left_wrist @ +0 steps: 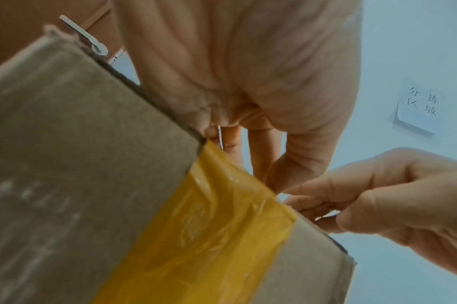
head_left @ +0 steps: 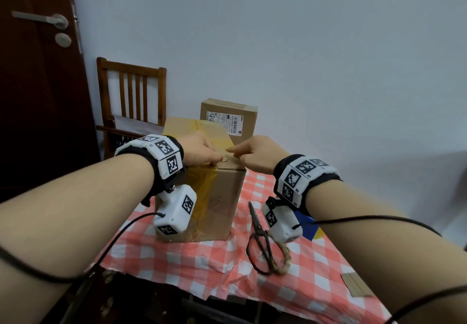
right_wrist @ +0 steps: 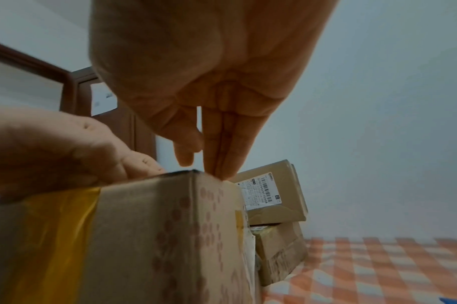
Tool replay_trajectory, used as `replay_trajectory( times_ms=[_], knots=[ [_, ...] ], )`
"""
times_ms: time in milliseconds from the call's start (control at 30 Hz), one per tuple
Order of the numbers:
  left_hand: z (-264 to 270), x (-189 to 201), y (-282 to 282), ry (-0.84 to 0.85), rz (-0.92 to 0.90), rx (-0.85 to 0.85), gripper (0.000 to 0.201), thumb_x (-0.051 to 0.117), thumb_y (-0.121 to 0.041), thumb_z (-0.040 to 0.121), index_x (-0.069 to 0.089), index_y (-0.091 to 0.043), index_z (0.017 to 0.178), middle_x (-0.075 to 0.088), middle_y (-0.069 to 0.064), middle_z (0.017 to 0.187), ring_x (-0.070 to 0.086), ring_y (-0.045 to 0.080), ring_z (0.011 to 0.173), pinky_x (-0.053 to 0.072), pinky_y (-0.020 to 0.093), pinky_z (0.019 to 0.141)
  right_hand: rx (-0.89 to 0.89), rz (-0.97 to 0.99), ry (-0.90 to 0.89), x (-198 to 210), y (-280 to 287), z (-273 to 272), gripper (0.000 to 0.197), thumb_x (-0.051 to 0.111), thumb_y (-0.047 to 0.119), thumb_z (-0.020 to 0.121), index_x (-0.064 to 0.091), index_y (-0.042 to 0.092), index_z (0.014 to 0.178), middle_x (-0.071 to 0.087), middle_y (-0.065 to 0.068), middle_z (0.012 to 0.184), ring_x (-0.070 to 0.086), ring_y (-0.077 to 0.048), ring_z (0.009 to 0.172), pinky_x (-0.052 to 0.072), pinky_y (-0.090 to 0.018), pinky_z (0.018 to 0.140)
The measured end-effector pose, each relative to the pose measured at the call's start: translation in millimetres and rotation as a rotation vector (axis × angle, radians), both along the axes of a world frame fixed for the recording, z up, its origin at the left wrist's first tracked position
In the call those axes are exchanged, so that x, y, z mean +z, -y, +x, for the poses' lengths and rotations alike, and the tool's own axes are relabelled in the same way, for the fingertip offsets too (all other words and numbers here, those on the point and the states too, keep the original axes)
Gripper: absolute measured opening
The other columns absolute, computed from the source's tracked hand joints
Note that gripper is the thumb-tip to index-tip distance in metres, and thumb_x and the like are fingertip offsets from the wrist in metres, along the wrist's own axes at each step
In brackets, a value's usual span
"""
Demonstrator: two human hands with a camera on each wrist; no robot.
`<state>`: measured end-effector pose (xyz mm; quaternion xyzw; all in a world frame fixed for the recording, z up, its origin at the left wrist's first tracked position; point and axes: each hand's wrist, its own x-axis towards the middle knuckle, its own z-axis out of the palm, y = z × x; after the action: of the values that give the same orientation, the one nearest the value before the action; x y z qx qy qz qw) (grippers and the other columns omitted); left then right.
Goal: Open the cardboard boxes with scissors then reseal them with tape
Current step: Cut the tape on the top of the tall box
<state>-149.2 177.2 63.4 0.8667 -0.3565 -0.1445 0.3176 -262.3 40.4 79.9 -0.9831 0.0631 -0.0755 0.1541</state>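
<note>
A tall cardboard box stands on the checked tablecloth, with a wide yellow tape strip running over its top and down its front. My left hand lies on the top near the front edge, fingers pressing on the tape. My right hand touches the top at the front right corner with straight fingertips, close to the left hand. Black scissors lie shut on the cloth right of the box, untouched.
A smaller labelled box sits behind on a further box. A wooden chair and a dark door stand at the left. A flat cardboard strip lies near the table's right edge.
</note>
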Motion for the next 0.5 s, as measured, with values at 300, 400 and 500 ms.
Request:
replay_trajectory(
  times_ms=[300,400,500],
  knots=[
    [-7.8,3.3,0.3,0.029,0.022,0.035,0.019,0.065,-0.029,0.085,0.072,-0.011,0.082,0.056,0.012,0.088,0.05,0.02,0.081,0.041,0.032,0.073,0.08,-0.445,-0.076,-3.7,-14.4,5.7,0.029,0.049,0.019,0.089,0.069,0.009,0.106,0.057,-0.01,0.103,0.054,-0.025,0.099,0.049,-0.036,0.085],
    [-11.5,6.3,0.2,0.024,0.022,0.069,0.02,0.064,-0.034,0.084,0.069,-0.015,0.084,0.053,0.009,0.08,0.048,0.02,0.075,0.039,0.031,0.069,0.015,-0.276,-0.038,-5.5,-10.7,7.1,0.031,0.047,0.01,0.083,0.072,0.008,0.102,0.063,-0.013,0.098,0.057,-0.027,0.094,0.05,-0.034,0.082],
    [-13.7,7.3,1.0,0.021,0.025,0.087,0.03,0.063,-0.035,0.085,0.072,-0.006,0.086,0.055,0.01,0.078,0.049,0.02,0.073,0.039,0.029,0.064,0.003,-0.238,-0.039,-7.9,-9.5,6.3,0.032,0.047,0.009,0.085,0.069,0.009,0.107,0.057,-0.012,0.102,0.054,-0.026,0.096,0.049,-0.037,0.085]
  ],
)
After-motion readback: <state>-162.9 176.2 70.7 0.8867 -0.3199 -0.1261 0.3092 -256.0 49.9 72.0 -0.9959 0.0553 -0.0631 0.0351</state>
